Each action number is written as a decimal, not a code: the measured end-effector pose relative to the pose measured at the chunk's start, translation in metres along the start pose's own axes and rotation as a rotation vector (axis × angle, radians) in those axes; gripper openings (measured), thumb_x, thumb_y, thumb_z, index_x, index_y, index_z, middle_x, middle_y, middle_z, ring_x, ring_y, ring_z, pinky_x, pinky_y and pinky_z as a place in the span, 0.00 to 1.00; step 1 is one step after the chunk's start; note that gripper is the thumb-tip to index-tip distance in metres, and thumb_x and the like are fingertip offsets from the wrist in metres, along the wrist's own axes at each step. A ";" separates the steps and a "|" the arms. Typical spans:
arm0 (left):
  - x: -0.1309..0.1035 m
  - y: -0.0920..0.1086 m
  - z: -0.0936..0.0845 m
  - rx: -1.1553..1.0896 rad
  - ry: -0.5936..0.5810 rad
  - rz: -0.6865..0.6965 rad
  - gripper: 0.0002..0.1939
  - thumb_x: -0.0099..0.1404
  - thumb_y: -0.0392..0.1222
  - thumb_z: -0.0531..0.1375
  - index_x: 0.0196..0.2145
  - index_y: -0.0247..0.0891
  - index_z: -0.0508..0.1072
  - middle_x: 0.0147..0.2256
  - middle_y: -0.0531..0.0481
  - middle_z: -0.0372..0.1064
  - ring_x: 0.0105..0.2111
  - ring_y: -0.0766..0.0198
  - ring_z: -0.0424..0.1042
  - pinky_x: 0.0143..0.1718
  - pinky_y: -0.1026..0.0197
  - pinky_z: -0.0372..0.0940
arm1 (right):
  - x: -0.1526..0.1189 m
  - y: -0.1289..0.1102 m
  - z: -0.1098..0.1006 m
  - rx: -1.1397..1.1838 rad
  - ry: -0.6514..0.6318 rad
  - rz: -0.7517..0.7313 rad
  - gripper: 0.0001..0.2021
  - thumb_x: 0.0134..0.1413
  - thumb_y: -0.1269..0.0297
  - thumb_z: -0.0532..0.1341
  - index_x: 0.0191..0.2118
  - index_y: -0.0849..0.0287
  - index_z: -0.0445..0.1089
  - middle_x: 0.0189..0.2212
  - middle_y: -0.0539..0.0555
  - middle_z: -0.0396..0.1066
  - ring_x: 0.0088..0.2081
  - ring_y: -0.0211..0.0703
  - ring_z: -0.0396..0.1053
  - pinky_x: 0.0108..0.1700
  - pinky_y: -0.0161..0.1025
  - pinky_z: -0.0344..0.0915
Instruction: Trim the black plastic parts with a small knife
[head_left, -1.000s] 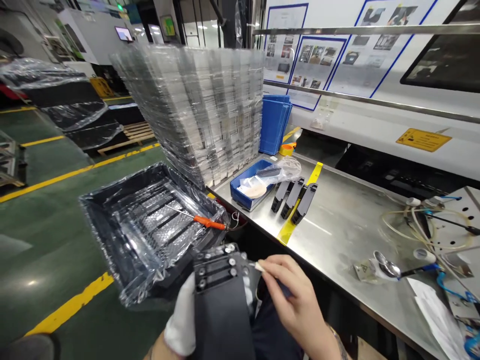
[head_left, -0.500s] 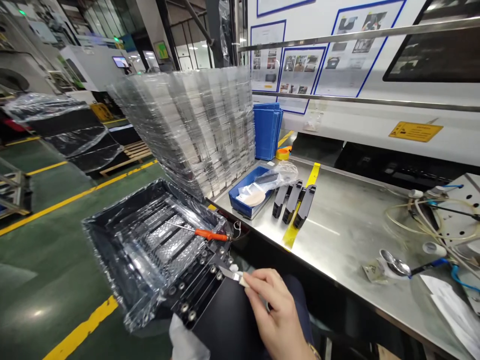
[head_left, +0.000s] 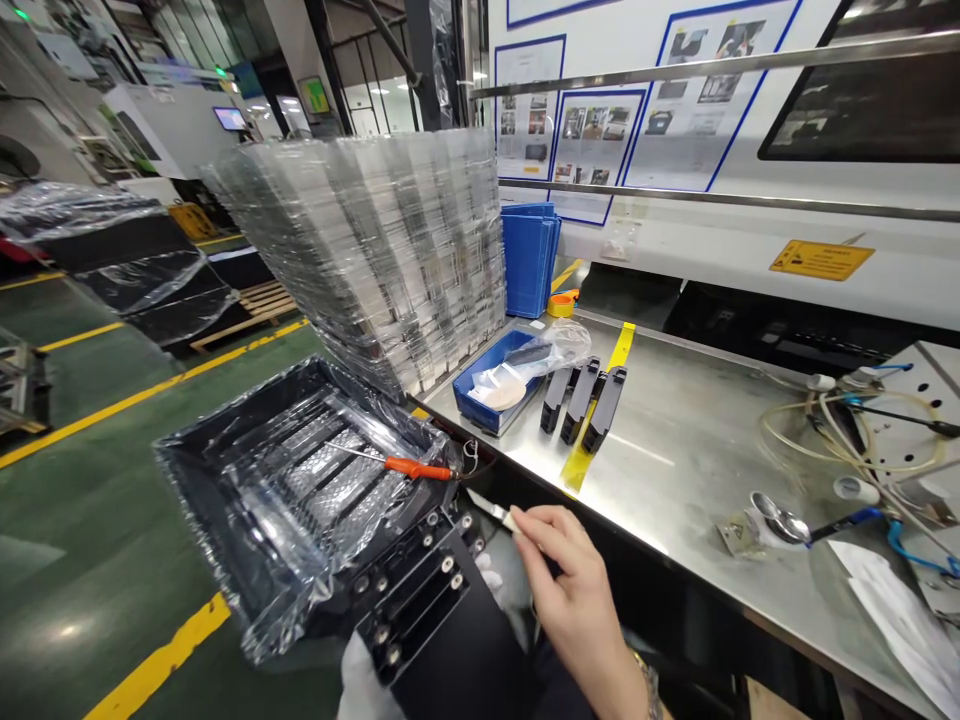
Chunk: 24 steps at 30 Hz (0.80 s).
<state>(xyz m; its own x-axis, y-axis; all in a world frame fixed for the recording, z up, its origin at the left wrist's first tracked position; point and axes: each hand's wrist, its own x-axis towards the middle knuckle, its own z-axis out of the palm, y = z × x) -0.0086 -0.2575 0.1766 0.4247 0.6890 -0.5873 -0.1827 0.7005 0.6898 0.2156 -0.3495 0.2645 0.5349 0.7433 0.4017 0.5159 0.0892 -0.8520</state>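
A long black plastic part with rows of round silver studs [head_left: 420, 600] lies low in the view, tilted, just in front of the edge of the brushed steel workbench [head_left: 690, 450]. The left hand [head_left: 367, 680], in a white glove, is under the near end of that part and appears to hold it from below; how far its fingers close cannot be told, since the part hides most of it. The bare right hand [head_left: 577, 600] sits just right of the part, fingers pinched shut on a small knife with a thin silver blade [head_left: 491, 510]. The blade tip points at the part's far studded end, just beside it; whether it touches cannot be told.

Left of the workbench edge, a black crate lined with clear plastic film [head_left: 225, 500] holds one orange-handled tool [head_left: 409, 467]. On the workbench stand three narrow black parts [head_left: 581, 405] side by side, touching a yellow tape strip [head_left: 592, 430]. Beside them is one shallow blue tray [head_left: 491, 385], then one tall stack of clear plastic trays [head_left: 375, 240], and behind it one stack of blue bins [head_left: 529, 255].
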 end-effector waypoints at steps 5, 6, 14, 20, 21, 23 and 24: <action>-0.009 0.032 0.037 0.262 -0.184 0.370 0.29 0.52 0.49 0.69 0.53 0.43 0.77 0.53 0.46 0.74 0.61 0.40 0.63 0.65 0.45 0.57 | -0.004 -0.003 -0.011 0.009 -0.075 -0.025 0.12 0.67 0.71 0.57 0.50 0.55 0.74 0.39 0.55 0.70 0.40 0.44 0.68 0.41 0.43 0.68; -0.010 0.039 0.046 0.380 -0.262 0.471 0.34 0.52 0.46 0.70 0.58 0.44 0.73 0.58 0.46 0.69 0.62 0.40 0.62 0.66 0.47 0.56 | -0.005 -0.005 -0.013 -0.011 -0.103 -0.035 0.12 0.67 0.72 0.56 0.50 0.56 0.74 0.38 0.56 0.70 0.39 0.45 0.68 0.41 0.43 0.68; -0.020 0.062 0.064 0.957 -0.377 0.938 0.46 0.52 0.38 0.71 0.66 0.46 0.61 0.62 0.43 0.61 0.62 0.44 0.62 0.66 0.56 0.53 | -0.007 -0.010 -0.025 -0.117 -0.144 -0.085 0.13 0.68 0.72 0.55 0.52 0.57 0.74 0.38 0.57 0.71 0.38 0.45 0.67 0.40 0.44 0.67; -0.012 0.056 0.041 0.662 -0.250 0.542 0.33 0.48 0.37 0.72 0.54 0.41 0.77 0.60 0.44 0.67 0.63 0.40 0.59 0.71 0.50 0.41 | -0.004 0.003 -0.027 0.175 -0.208 0.285 0.17 0.68 0.53 0.56 0.40 0.60 0.75 0.31 0.55 0.71 0.29 0.39 0.67 0.32 0.36 0.64; -0.009 0.055 0.037 0.625 -0.235 0.464 0.31 0.48 0.37 0.72 0.53 0.41 0.78 0.59 0.43 0.68 0.63 0.40 0.60 0.71 0.50 0.40 | -0.003 0.004 -0.026 0.262 -0.261 0.385 0.21 0.67 0.48 0.56 0.33 0.62 0.74 0.25 0.52 0.69 0.24 0.36 0.63 0.26 0.34 0.59; -0.005 0.053 0.032 0.583 -0.228 0.372 0.27 0.48 0.37 0.72 0.48 0.39 0.81 0.54 0.42 0.72 0.61 0.39 0.62 0.71 0.49 0.41 | -0.002 0.005 -0.024 0.391 -0.354 0.515 0.29 0.62 0.39 0.57 0.25 0.62 0.69 0.17 0.47 0.61 0.18 0.31 0.52 0.20 0.32 0.48; -0.004 0.052 0.031 0.571 -0.232 0.352 0.24 0.48 0.38 0.72 0.46 0.39 0.82 0.52 0.42 0.74 0.61 0.39 0.63 0.71 0.49 0.43 | -0.001 0.004 -0.022 0.436 -0.389 0.542 0.31 0.60 0.36 0.57 0.24 0.62 0.69 0.14 0.46 0.58 0.16 0.30 0.50 0.20 0.32 0.45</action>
<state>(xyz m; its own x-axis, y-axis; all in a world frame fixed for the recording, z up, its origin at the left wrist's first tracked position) 0.0078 -0.2299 0.2280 0.6151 0.7551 -0.2269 0.1224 0.1929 0.9736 0.2321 -0.3646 0.2679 0.3226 0.9285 -0.1837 -0.1003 -0.1594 -0.9821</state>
